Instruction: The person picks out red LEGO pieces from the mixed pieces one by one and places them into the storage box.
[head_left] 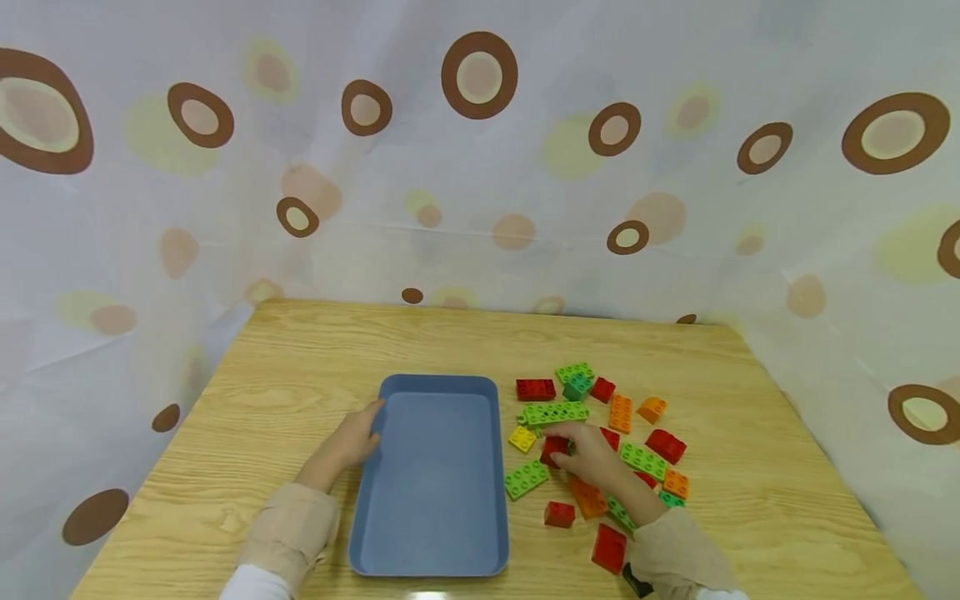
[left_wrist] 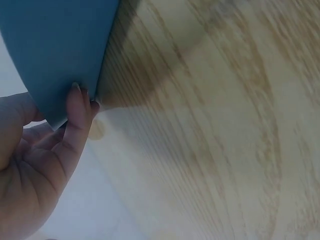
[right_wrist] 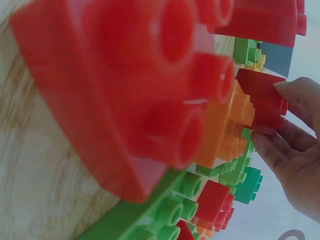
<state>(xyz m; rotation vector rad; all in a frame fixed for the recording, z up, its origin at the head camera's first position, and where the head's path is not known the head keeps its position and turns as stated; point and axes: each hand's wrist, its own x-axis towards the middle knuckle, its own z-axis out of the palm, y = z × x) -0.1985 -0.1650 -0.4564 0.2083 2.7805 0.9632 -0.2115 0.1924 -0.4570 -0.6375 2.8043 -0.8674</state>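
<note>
A person's left fingers (left_wrist: 77, 115) pinch the edge of a bare blue tray (head_left: 431, 483) on the desk (head_left: 322, 342) as the right fingers (right_wrist: 270, 152) grip a red brick (right_wrist: 260, 102) amid loose bricks (head_left: 642, 461), the work apparently barely begun, every visible brick outside the tray.

Tray (head_left: 431, 483) on table (head_left: 315, 342); backdrop (head_left: 480, 192) behind table's far edge. Bricks (head_left: 641, 461) spread right of tray, roughly along its length, far to near. Left hand (head_left: 348, 439) on tray's left rim, toward far end. Right hand (head_left: 588, 454) among bricks, held brick (head_left: 553, 450) between its fingers.
</note>
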